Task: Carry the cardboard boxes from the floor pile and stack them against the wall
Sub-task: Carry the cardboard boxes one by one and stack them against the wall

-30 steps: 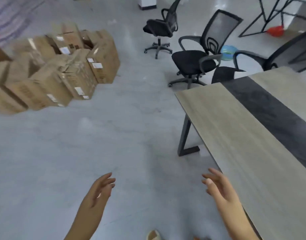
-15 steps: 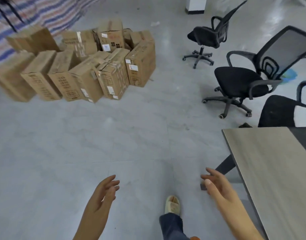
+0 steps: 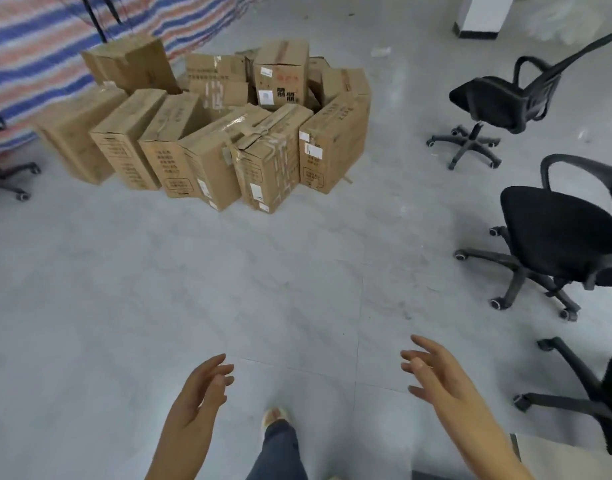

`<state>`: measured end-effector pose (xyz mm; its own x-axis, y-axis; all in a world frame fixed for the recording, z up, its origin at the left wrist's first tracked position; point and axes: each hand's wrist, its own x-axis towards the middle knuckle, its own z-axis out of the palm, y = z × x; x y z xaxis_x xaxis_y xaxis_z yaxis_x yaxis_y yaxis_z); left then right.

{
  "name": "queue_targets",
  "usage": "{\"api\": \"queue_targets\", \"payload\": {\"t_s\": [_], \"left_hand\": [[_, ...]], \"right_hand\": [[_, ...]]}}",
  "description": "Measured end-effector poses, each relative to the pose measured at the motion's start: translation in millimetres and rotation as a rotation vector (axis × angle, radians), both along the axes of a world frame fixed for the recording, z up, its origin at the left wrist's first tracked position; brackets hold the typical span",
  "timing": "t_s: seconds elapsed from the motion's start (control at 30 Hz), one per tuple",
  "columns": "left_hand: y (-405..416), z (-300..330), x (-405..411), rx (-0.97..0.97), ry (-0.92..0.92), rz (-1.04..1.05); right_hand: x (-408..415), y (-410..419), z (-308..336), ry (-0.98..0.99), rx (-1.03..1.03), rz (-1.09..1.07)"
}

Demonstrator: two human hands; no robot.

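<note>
Both hands, the left hand (image 3: pixel 202 393) and right hand (image 3: pixel 436 372), stayed loose-fingered and empty while the cardboard boxes (image 3: pixel 211 133) on the floor (image 3: pixel 228 289) by the striped tarp (image 3: pixel 31 53) had drawn nearer and centred, suggesting the approach was nearly done and no grip yet taken.

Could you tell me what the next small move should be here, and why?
Probably another step toward the box pile: both the left hand and the right hand are open and hold nothing, and bare floor separates them from the nearest boxes.
</note>
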<state>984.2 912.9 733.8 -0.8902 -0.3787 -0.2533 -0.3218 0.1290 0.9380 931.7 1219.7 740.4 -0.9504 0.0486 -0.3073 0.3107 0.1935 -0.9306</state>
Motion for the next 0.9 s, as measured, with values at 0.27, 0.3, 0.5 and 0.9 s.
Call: {"api": "queue_targets", "payload": {"t_s": [0.27, 0.3, 0.5, 0.9], "left_hand": [[-49.3, -13.1, -160.6, 0.018, 0.028, 0.079], [-60.2, -14.3, -186.0, 0.012, 0.030, 0.077], [-116.6, 4.2, -331.1, -0.036, 0.047, -0.002], [-133.7, -13.0, -568.9, -0.027, -0.011, -0.042]], "right_hand": [[-168.1, -51.7, -14.9, 0.001, -0.019, 0.009], [-193.7, -59.0, -16.9, 0.005, -0.026, 0.000], [-336.1, -113.2, -0.7, 0.054, -0.004, 0.003], [-558.1, -129.3, -23.0, 0.006, 0.019, -0.080]]}}
